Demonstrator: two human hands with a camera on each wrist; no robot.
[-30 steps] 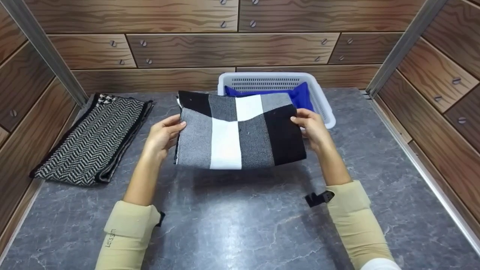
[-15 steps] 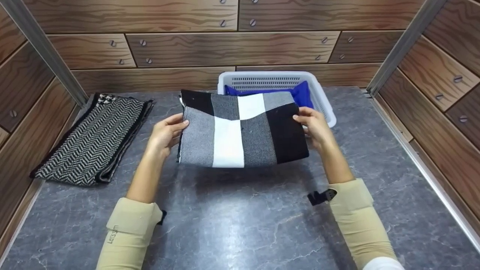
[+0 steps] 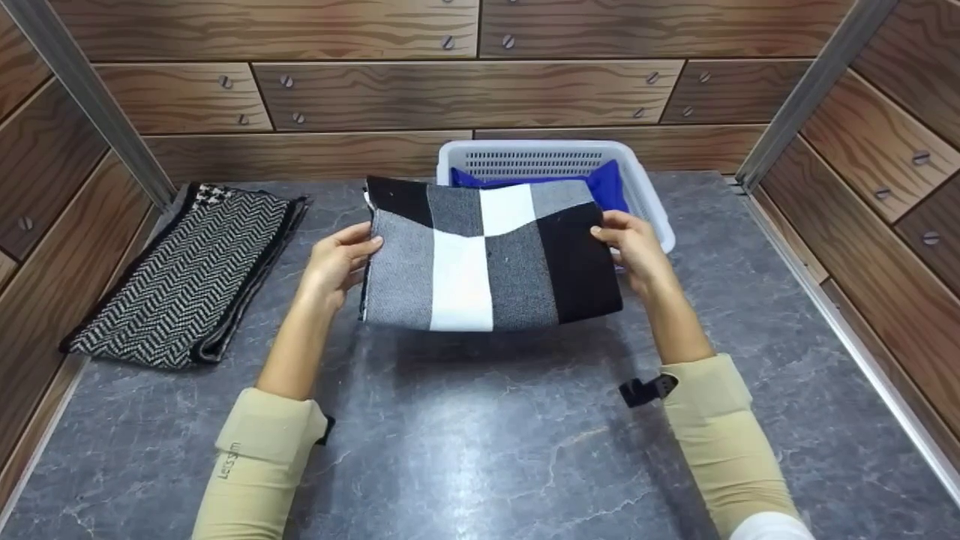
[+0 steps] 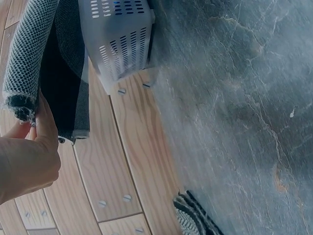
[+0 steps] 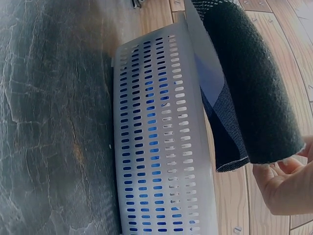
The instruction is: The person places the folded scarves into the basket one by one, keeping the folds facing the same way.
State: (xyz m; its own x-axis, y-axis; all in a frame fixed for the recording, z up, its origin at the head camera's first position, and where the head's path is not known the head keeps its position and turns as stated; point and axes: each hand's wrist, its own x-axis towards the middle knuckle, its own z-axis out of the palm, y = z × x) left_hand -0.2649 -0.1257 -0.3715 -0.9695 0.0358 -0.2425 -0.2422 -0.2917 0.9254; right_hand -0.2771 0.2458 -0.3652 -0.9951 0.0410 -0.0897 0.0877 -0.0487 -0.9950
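A folded scarf in black, grey and white checks hangs above the table, in front of the basket and partly hiding it. My left hand pinches its left edge, thumb on the near face. At the opposite edge, my right hand grips the black end between thumb and fingers. In the left wrist view, the fingers of the left hand hold the frayed end of the scarf's rounded fold. Likewise, the right wrist view has the right hand at the lower end of the scarf.
A white perforated basket stands at the back of the table, with blue cloth inside. On the left lies a folded black-and-white herringbone scarf. Wood-patterned walls bound the grey marbled table.
Both hands have shifted slightly right and away from the person, carrying the checked scarf with them. Their hold looks the same. The basket and herringbone scarf stay in place.
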